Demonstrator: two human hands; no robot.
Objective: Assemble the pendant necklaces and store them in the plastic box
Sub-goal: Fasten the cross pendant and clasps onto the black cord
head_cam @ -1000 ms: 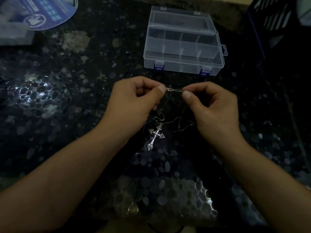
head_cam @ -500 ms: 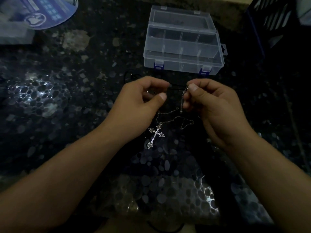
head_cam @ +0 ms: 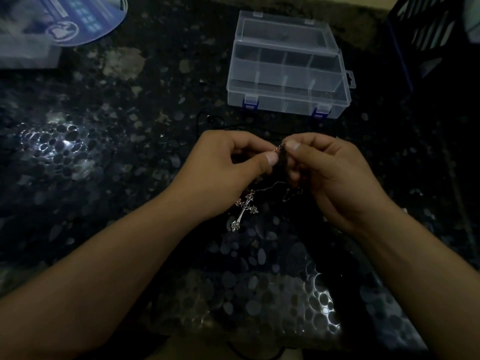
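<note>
Both hands (head_cam: 283, 170) now closer, pinching chain (head_cam: 279, 149) ends together

The chain's (head_cam: 272, 185) ends vanished between the fingertips of both hands, too small and dim to tell whether the clasp was joined. The left hand (head_cam: 228, 172) covered part of the cross (head_cam: 243, 211). A black cord (head_cam: 207, 120) nearly disappeared against the dark tabletop (head_cam: 117, 157). A blue disc (head_cam: 85, 19) and a crate (head_cam: 428, 35) were cut off at the far corners.
</note>
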